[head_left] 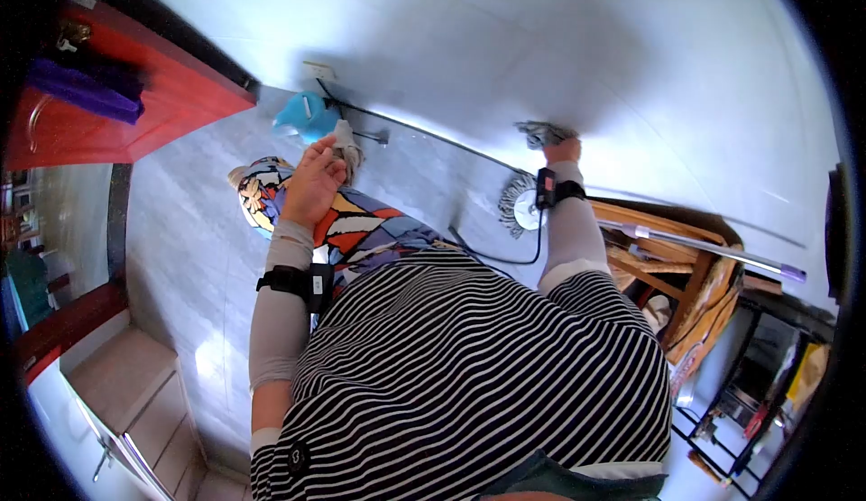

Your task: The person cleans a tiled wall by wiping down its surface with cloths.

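Note:
My right hand (561, 151) presses a grey cloth (543, 132) against the white wall (631, 68); its fingers are closed on the cloth. My left hand (316, 181) is raised in front of my patterned trousers (379, 230), fingers loosely bent and apart, with nothing visible in it. Just beyond it is a greyish, crumpled-looking thing (346, 147) whose kind I cannot make out. Below my right hand, a round mop head (523, 208) with grey strands and a white disc lies by the foot of the wall.
A light blue object (307, 117) stands by a wall socket (319, 71) with a dark cable. At left a red door (171, 95) carries a purple cloth (86, 91). At right are a pole (713, 248), a wooden frame (690, 294) and a black rack (740, 402).

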Motion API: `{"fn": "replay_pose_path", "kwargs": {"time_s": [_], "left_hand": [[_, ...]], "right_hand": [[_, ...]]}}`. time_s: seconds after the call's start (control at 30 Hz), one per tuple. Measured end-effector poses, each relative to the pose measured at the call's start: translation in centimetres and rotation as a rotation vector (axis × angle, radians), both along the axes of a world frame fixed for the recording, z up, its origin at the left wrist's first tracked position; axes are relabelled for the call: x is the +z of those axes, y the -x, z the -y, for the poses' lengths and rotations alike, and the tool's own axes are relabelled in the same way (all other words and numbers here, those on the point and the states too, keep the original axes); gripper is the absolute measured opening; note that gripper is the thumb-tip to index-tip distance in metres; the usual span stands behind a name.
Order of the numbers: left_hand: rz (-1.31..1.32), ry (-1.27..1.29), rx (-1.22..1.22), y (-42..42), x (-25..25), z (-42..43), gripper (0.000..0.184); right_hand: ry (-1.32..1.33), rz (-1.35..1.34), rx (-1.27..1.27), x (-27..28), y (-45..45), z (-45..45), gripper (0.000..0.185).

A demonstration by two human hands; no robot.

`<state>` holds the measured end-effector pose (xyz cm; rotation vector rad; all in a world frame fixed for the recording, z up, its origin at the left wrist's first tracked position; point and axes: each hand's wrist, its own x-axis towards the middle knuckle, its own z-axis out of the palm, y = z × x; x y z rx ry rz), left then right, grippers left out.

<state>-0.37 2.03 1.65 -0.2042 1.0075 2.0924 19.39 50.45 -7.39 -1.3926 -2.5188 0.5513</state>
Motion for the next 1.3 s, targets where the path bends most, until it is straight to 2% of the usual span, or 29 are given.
{"fn": "replay_pose_path", "kwargs": {"time_s": [0.03,0.07,0.1,0.2,0.23,0.3,0.33,0.37,0.43,0.6,0.67,0.7,0.77,0.8,0.83,0.9,0.97,1.03,1.13,1.2,1.23,1.27,1.3], "left_hand": [[-0.003,0.003,0.002,0.0,0.1,-0.1,0.027],[0.006,0.010,0.007,0.0,0.2,-0.2,0.027],[0.015,0.017,0.012,0.0,0.4,-0.2,0.027],[0.030,0.026,0.018,0.1,0.6,-0.5,0.027],[0.030,0.029,0.015,0.1,0.6,-0.5,0.027],[0.027,0.026,0.009,0.1,0.7,-0.6,0.027],[0.025,0.029,0.009,0.1,0.8,-0.6,0.027],[0.030,0.048,0.012,0.2,0.8,-0.6,0.027],[0.033,0.066,0.009,0.2,0.8,-0.6,0.027],[0.037,0.048,0.026,0.3,0.5,-0.4,0.027],[0.040,0.037,0.025,0.2,0.7,-0.3,0.026],[0.040,0.029,0.019,0.2,0.8,-0.4,0.026],[0.047,0.018,0.018,0.2,0.9,-0.4,0.026],[0.052,0.014,0.013,0.2,0.9,-0.4,0.026],[0.054,0.008,0.013,0.3,0.9,-0.4,0.026],[0.026,0.022,-0.007,0.3,0.9,-0.5,0.026],[0.032,0.006,0.005,0.2,0.8,-0.6,0.026],[0.037,-0.008,0.025,0.2,1.0,-0.6,0.026],[0.009,-0.031,0.011,0.0,1.2,-0.4,0.026],[0.023,-0.037,-0.002,0.0,1.2,-0.4,0.026],[0.022,-0.039,0.007,0.0,1.1,-0.4,0.026],[0.028,-0.044,-0.004,0.1,0.9,-0.4,0.025],[0.034,-0.047,-0.011,0.1,0.9,-0.3,0.025]], "right_hand": [[0.115,-0.127,0.092,-2.9,1.4,-0.3,0.035],[0.700,-0.692,0.039,-3.6,3.6,1.0,0.034],[1.245,-1.255,-0.160,-4.2,5.9,2.5,0.035],[0.864,-0.792,0.462,-1.9,11.4,8.4,0.028],[0.214,-0.550,0.665,1.2,12.5,10.9,0.030],[0.187,-0.387,0.628,1.8,15.5,13.1,0.047],[0.189,-0.389,0.628,1.3,17.3,14.0,0.047],[0.652,-0.793,0.560,0.5,19.4,15.1,0.049],[1.114,-1.189,0.445,0.3,20.1,15.3,0.051],[0.451,-0.461,0.644,2.5,15.0,9.0,0.049],[0.243,-0.396,0.621,4.3,8.9,5.7,0.046],[0.282,-0.362,0.666,6.1,6.2,4.1,0.050],[0.136,-0.214,0.444,2.4,-1.4,-2.5,0.054],[0.282,-0.403,0.410,4.2,-4.5,-3.2,0.057],[0.233,-0.346,0.319,4.6,-7.8,-5.0,0.054],[-0.010,-0.053,0.019,5.8,-13.9,-8.3,0.049],[-0.148,0.188,-0.277,7.7,-17.4,-9.9,0.045],[-0.200,0.242,-0.404,10.1,-17.4,-9.9,0.041],[-0.267,0.256,-0.375,11.3,-13.5,-8.4,0.040],[-0.189,0.313,-0.371,11.8,-9.2,-5.5,0.040],[-0.178,0.357,-0.283,9.3,-8.3,-6.2,0.044],[-0.149,0.277,-0.190,7.2,-6.7,-5.9,0.042],[-0.023,0.066,-0.050,4.6,-4.7,-5.1,0.041]]}}
